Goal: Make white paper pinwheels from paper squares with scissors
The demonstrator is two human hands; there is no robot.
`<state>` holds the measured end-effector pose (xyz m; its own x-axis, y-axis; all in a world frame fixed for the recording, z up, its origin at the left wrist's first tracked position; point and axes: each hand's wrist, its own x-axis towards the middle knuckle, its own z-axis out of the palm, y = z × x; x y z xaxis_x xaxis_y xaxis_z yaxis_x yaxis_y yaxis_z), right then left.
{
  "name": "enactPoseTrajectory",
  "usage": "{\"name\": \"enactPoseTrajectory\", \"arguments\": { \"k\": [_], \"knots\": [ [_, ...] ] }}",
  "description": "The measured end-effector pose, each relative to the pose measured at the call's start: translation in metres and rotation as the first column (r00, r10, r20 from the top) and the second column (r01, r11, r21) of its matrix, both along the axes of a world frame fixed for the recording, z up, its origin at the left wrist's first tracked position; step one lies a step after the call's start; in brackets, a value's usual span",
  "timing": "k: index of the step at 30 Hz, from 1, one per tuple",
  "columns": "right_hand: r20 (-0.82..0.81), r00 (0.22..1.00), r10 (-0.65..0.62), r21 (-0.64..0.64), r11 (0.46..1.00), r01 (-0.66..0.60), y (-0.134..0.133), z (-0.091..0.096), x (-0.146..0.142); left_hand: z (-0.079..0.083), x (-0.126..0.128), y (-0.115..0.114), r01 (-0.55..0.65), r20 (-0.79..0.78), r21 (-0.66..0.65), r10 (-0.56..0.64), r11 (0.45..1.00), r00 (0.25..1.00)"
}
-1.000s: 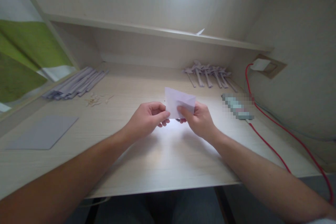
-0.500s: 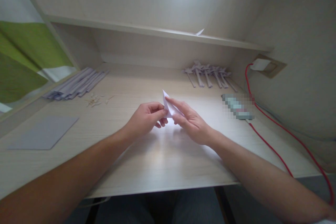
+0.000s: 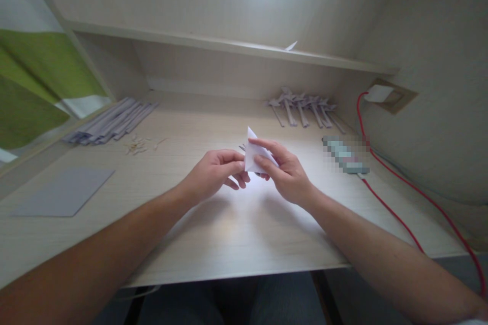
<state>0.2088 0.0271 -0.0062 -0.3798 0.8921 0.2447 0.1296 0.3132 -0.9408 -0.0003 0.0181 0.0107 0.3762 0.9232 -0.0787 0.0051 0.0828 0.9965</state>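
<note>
Both hands hold a small piece of pale lilac paper (image 3: 252, 154) just above the middle of the wooden desk (image 3: 236, 233). My left hand (image 3: 215, 172) pinches its left edge between thumb and forefinger. My right hand (image 3: 284, 172) grips the right side, thumb and fingers folded over it. The paper is folded into a narrow pointed shape with its tip upward.
A row of folded paper strips (image 3: 110, 122) lies at the back left, with small scraps (image 3: 137, 146) beside it. A lilac sheet (image 3: 63, 192) lies flat at the left. Several finished folded pieces (image 3: 303, 109) sit back right. A blurred device (image 3: 345, 155) and red cable (image 3: 396, 183) run along the right.
The paper went from a wide rectangle to a narrow folded point. My right hand's fingers shifted over it, and the tip now stands slightly higher and to the right.
</note>
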Motion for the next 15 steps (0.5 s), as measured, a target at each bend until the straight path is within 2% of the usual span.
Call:
{"name": "enactPoseTrajectory", "arguments": {
  "k": [5, 15],
  "knots": [
    [-0.116, 0.993, -0.02, 0.01, 1.0, 0.021, 0.0009, -0.0014, -0.0024, 0.0018, -0.0002, -0.0011, -0.006, -0.012, -0.013, 0.006, 1.0, 1.0],
    [-0.038, 0.997, -0.069, 0.071, 0.995, 0.072, 0.0001, -0.0005, -0.0006, 0.0032, 0.001, -0.0024, 0.007, -0.045, -0.001, -0.007, 1.0, 0.999]
  ]
}}
